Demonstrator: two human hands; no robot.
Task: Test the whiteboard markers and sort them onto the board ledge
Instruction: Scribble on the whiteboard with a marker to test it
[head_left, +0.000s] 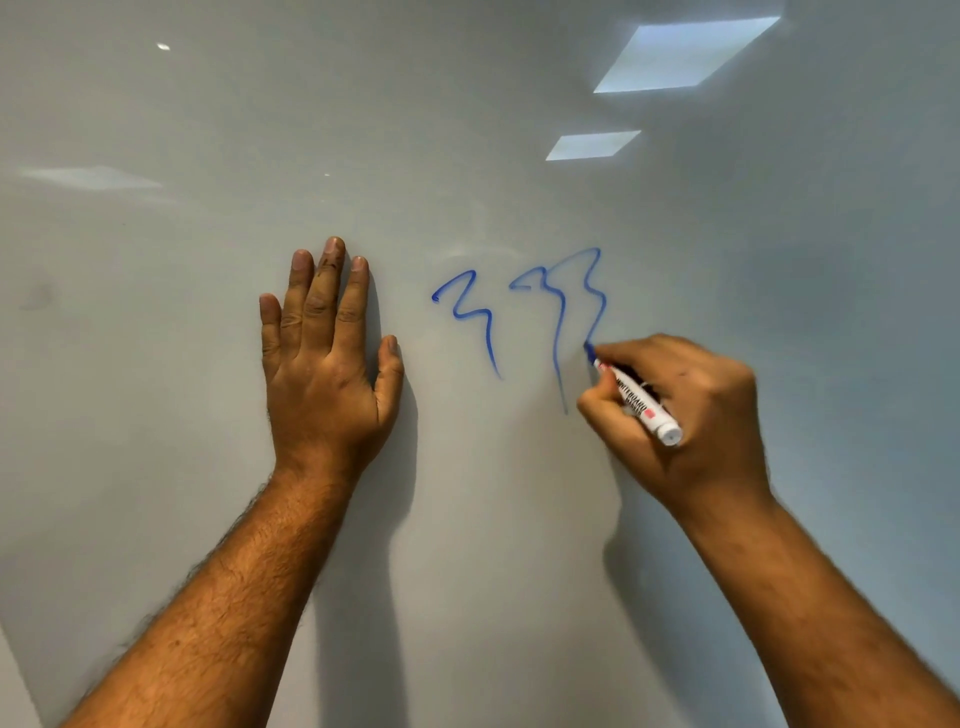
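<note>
1. The right hand (691, 410) grips a whiteboard marker (636, 397) in a writing hold, fingers and thumb curled round the white barrel. The blue tip touches the board at the lower end of a fresh stroke, and the capless tail points back toward the person. Held like this, the pen can be pressed and dragged, which is what a test of its ink calls for.

2. The left hand (324, 353) lies flat on the board, fingers straight and together, thumb out to the side, holding nothing. It looks placed there to steady the body while the other hand writes. The middle finger carries dark smudges, probably ink, though I cannot be sure at this sharpness.

3. Between and above the two hands run blue scribbles (561, 312): one short zigzag on the left, then a taller, joined pair to its right. The lines are solid near the top and thinner at the tails, so I judge this marker to be a working one.

4. The whiteboard (467, 130) fills nearly the whole view, pale grey and glossy, with both arms casting soft shadows on it.

5. Ceiling light reflections (680, 54) shine in its upper right, with fainter ones at the left. The board ledge and any other markers are out of view, so the sorting is not yet shown.
</note>
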